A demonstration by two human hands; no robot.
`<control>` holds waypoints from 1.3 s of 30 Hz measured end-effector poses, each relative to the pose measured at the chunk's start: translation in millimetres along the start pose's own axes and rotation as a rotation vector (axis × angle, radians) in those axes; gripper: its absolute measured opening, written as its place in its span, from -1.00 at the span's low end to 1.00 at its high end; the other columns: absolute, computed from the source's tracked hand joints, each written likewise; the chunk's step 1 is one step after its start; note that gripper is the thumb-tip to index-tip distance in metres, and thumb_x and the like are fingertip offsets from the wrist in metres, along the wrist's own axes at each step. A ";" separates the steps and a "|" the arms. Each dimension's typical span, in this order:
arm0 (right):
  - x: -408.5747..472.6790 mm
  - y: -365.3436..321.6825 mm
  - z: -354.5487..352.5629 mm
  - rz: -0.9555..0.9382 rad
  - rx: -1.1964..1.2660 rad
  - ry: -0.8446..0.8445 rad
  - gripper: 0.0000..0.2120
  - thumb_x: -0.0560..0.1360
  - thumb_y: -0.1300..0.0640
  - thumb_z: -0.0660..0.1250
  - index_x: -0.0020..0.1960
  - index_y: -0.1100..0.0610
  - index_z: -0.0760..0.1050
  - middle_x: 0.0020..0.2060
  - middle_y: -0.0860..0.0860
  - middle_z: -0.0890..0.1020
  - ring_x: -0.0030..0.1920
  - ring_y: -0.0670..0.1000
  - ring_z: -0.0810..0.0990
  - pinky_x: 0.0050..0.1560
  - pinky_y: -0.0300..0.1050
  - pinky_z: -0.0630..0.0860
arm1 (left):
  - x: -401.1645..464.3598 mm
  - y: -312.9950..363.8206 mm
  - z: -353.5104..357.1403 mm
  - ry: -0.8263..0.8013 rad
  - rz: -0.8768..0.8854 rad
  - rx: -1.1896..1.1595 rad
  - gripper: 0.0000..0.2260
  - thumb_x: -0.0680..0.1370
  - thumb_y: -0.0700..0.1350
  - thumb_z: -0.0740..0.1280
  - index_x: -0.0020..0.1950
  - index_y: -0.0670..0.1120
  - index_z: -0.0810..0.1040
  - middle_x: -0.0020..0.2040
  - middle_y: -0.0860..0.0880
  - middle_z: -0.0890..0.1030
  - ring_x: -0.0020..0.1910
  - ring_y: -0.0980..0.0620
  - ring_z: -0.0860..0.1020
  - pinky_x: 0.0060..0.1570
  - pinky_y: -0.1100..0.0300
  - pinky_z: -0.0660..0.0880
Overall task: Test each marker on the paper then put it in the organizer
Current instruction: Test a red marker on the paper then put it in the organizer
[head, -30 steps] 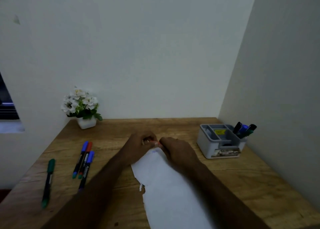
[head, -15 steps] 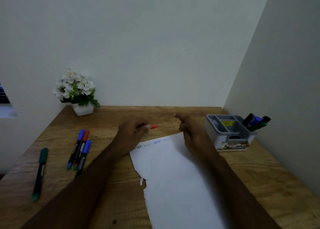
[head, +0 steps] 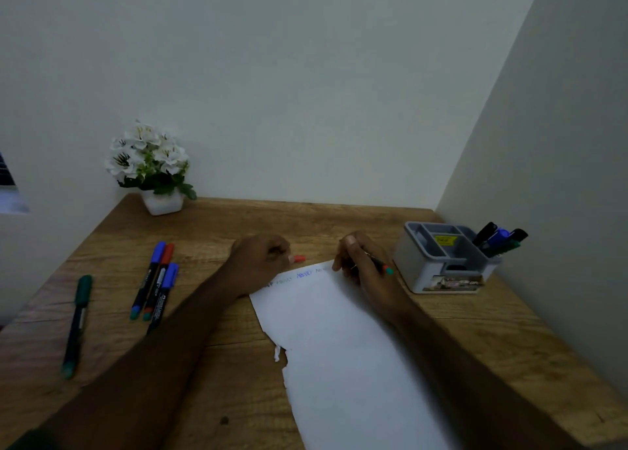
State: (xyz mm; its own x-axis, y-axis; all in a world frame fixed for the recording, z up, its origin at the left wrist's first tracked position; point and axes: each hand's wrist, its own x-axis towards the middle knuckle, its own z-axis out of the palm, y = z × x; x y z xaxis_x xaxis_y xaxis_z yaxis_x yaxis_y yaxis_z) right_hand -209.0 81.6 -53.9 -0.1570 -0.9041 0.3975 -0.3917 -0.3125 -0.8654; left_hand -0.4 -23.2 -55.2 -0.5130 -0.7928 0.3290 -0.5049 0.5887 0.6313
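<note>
My right hand [head: 365, 266] grips a black marker [head: 382, 266] with a red band and teal end, its tip hidden at the top edge of the white paper [head: 339, 347]. My left hand [head: 261, 257] is closed on the red cap [head: 299, 258], which sticks out of the fist just above the paper. Faint scribbles run along the paper's top edge. The grey organizer [head: 438, 262] stands at the right and holds several markers [head: 499, 239] in its right compartment. On the desk at the left lie a blue-capped marker [head: 147, 281], a red-capped one [head: 158, 281], another blue-capped one [head: 164, 296] and a green one [head: 76, 324].
A white pot of white flowers [head: 153, 167] stands at the desk's back left corner. Walls close the wooden desk [head: 221, 364] at the back and right. The paper's left edge is torn [head: 280, 352].
My hands have pulled apart: the cap came off in my left hand, and my right hand brought the marker down to the paper's top right corner.
</note>
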 end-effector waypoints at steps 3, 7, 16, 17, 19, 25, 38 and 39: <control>0.2 -3.7 0.7 0.058 -0.025 -0.075 -0.72 0.69 -0.07 0.12 0.03 0.07 0.51 -0.14 0.03 0.67 -0.21 -0.04 0.53 -0.22 -0.21 0.41 | -1.3 -1.7 2.9 -0.081 0.019 0.071 -0.83 0.48 0.16 0.37 -0.04 0.11 0.60 0.06 0.19 0.63 0.12 0.17 0.51 0.26 0.04 0.17; 4.5 -10.1 -2.7 0.094 -0.026 -0.059 -0.90 0.49 0.22 0.32 -0.14 0.13 0.61 -0.11 0.03 0.69 -0.17 -0.05 0.59 -0.16 -0.19 0.47 | -1.1 -3.4 1.5 -0.118 -0.003 0.122 -0.71 0.46 0.21 0.39 0.14 0.20 0.53 0.23 0.24 0.54 0.24 0.17 0.43 0.17 0.15 -0.01; 19.5 -7.6 -2.4 0.119 -0.141 0.000 -0.87 0.35 0.37 0.31 -0.36 0.32 0.44 -0.42 0.01 0.52 -0.34 -0.14 0.49 -0.28 -0.19 0.44 | 1.3 -6.2 5.0 -0.126 0.009 0.167 -0.61 0.43 0.31 0.36 0.20 0.21 0.51 0.33 0.22 0.49 0.31 0.12 0.42 0.19 0.12 -0.02; 17.7 -6.5 -1.7 0.111 -0.130 0.000 -0.84 0.35 0.40 0.32 -0.39 0.31 0.44 -0.43 -0.04 0.50 -0.36 -0.18 0.46 -0.32 -0.30 0.38 | 2.1 -6.4 5.2 -0.125 0.011 0.165 -0.60 0.41 0.32 0.37 0.20 0.21 0.52 0.33 0.22 0.49 0.31 0.13 0.42 0.18 0.14 -0.02; 18.1 -4.5 -1.0 0.089 -0.115 -0.013 -0.75 0.37 0.46 0.32 -0.43 0.25 0.42 -0.46 -0.04 0.47 -0.42 -0.22 0.43 -0.37 -0.39 0.33 | 3.2 -8.1 5.8 -0.111 0.007 0.156 -0.58 0.40 0.31 0.39 0.19 0.21 0.53 0.33 0.22 0.49 0.32 0.13 0.41 0.19 0.14 -0.03; 19.5 -4.0 2.4 0.099 -0.089 -0.002 -0.78 0.38 0.48 0.32 -0.41 0.35 0.40 -0.46 0.07 0.44 -0.45 -0.19 0.37 -0.39 -0.37 0.31 | 5.3 -12.1 8.4 -0.100 0.005 0.157 -0.58 0.38 0.30 0.41 0.19 0.22 0.54 0.39 0.22 0.44 0.38 0.14 0.36 0.22 0.13 -0.03; 22.7 -0.5 2.8 0.080 -0.085 -0.017 -0.57 0.39 0.50 0.31 -0.48 0.11 0.28 -0.52 -0.06 0.36 -0.49 -0.19 0.30 -0.44 -0.39 0.22 | 7.6 -13.5 9.6 -0.139 -0.034 0.150 -0.54 0.36 0.31 0.41 0.22 0.24 0.54 0.44 0.23 0.38 0.45 0.15 0.28 0.38 0.00 -0.06; 22.8 -0.6 2.9 0.078 -0.089 -0.022 -0.56 0.39 0.50 0.31 -0.48 0.10 0.27 -0.52 -0.09 0.35 -0.49 -0.20 0.30 -0.44 -0.39 0.22 | 7.5 -13.2 9.1 -0.138 -0.032 0.151 -0.54 0.36 0.31 0.41 0.22 0.23 0.54 0.43 0.23 0.39 0.45 0.15 0.28 0.38 -0.01 -0.05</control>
State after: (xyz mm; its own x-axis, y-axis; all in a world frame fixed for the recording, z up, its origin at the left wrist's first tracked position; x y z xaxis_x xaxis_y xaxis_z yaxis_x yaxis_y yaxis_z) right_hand -209.7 60.3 -45.3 -0.1707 -0.9310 0.3226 -0.4580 -0.2149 -0.8626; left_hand -3.9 -35.5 -67.4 -0.5800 -0.7886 0.2044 -0.6157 0.5886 0.5239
